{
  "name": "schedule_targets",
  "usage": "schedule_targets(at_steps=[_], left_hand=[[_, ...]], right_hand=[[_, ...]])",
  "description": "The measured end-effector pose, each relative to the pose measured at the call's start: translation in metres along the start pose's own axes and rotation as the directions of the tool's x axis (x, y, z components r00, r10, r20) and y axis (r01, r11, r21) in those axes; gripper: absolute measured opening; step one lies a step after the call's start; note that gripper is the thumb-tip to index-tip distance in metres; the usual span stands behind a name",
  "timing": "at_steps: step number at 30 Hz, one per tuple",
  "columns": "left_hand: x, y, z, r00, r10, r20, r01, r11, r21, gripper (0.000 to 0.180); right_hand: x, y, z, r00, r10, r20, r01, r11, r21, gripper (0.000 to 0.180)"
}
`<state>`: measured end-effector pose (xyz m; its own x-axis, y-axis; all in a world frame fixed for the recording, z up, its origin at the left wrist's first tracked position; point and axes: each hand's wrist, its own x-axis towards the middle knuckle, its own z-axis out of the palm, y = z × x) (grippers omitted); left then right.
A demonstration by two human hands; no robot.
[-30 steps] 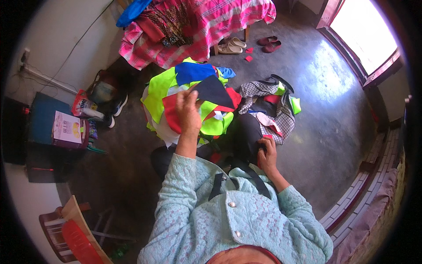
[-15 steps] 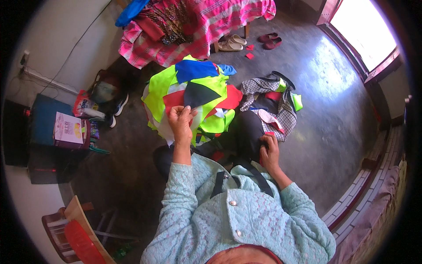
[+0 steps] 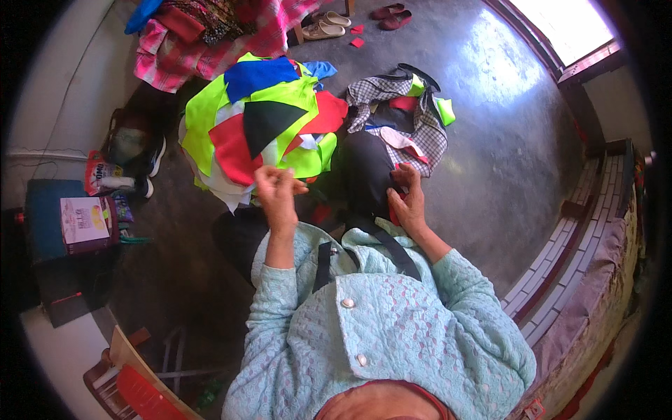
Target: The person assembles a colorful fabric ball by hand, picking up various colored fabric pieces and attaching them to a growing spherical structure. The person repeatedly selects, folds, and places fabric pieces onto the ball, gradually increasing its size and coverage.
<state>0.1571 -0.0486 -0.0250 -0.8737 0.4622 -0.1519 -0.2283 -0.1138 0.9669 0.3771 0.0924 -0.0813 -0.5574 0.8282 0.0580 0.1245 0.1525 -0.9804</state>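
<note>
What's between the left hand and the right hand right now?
In the head view, a dark-trousered leg lies between the left hand and the right hand, nearer the right; a small red scrap shows left of the leg.

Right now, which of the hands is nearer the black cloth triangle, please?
Left: in view, the left hand is below the black triangle, the right hand farther, to its lower right.

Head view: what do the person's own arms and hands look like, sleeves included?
The left sleeve and right sleeve match: pale aqua fabric with a quilted, lacy-looking texture, both ending short of the wrists. The left hand and right hand are ungloved. No watch or bracelet shows; finger detail is too small to rule out rings.
</note>
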Motion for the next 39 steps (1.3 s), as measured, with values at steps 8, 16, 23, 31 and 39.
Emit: schedule_targets(at_steps=[8, 16, 23, 31, 39], left_hand=[[-0.037, -0.05, 0.053, 0.897, -0.039, 0.441, -0.161, 0.899, 0.407, 0.021], [-0.057, -0.041, 0.076, 0.791, -0.042, 0.61, -0.338, 0.801, 0.494, 0.027], [-0.066, -0.044, 0.08, 0.713, -0.035, 0.7, -0.432, 0.765, 0.478, 0.022], [-0.061, -0.049, 0.088, 0.676, -0.017, 0.737, -0.477, 0.752, 0.455, 0.02], [-0.057, -0.06, 0.079, 0.731, -0.071, 0.679, -0.294, 0.865, 0.407, 0.014]], right_hand=[[0.01, 0.023, -0.01, 0.981, 0.195, 0.016, -0.167, 0.792, 0.587, 0.04], [0.012, 0.058, -0.026, 0.942, 0.326, 0.079, -0.243, 0.503, 0.829, 0.056], [0.009, 0.04, -0.013, 0.959, 0.282, -0.019, -0.188, 0.687, 0.702, 0.056], [0.008, 0.035, -0.004, 0.978, 0.2, -0.063, -0.131, 0.82, 0.558, 0.056], [0.009, 0.013, -0.022, 0.985, -0.094, 0.144, 0.059, 0.971, 0.232, 0.029]])
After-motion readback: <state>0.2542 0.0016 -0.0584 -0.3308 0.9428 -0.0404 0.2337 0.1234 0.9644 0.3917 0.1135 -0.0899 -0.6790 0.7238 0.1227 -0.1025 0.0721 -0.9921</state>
